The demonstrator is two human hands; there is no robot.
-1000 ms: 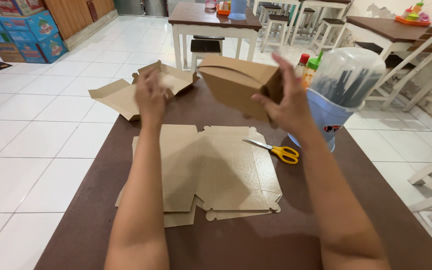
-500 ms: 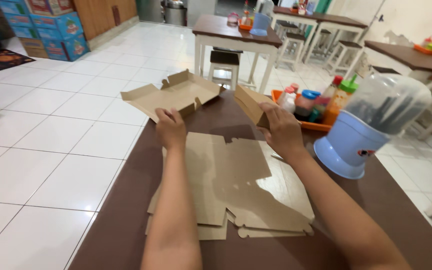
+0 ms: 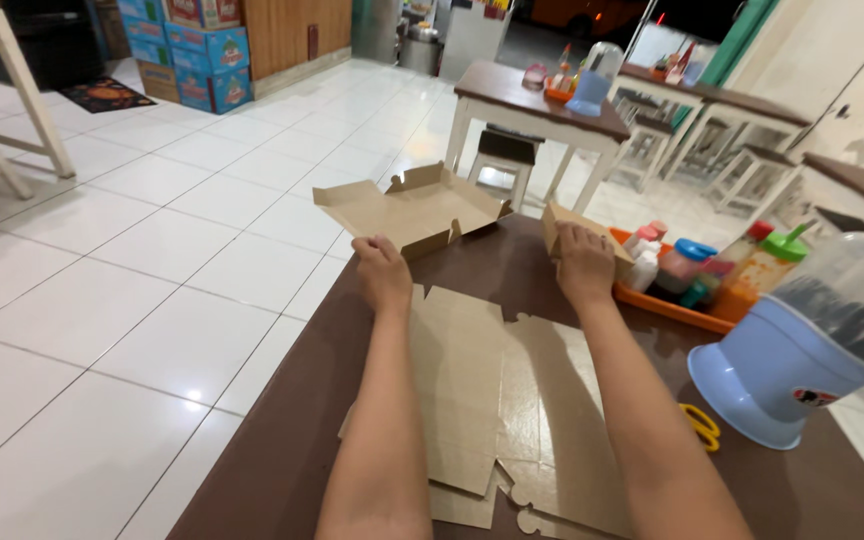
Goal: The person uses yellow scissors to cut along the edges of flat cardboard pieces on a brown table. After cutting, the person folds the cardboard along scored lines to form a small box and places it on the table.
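Both grips closed: right hand (image 3: 584,262) on folded box (image 3: 574,232), left hand (image 3: 384,272) fisted, empty.

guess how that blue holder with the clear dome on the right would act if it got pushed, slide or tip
The blue holder with the clear dome looks tall and bulky on top with a flared base, so a low push would probably slide it across the smooth brown table. A high push on the dome might tip it. It stands near the yellow-handled scissors, which it could nudge.
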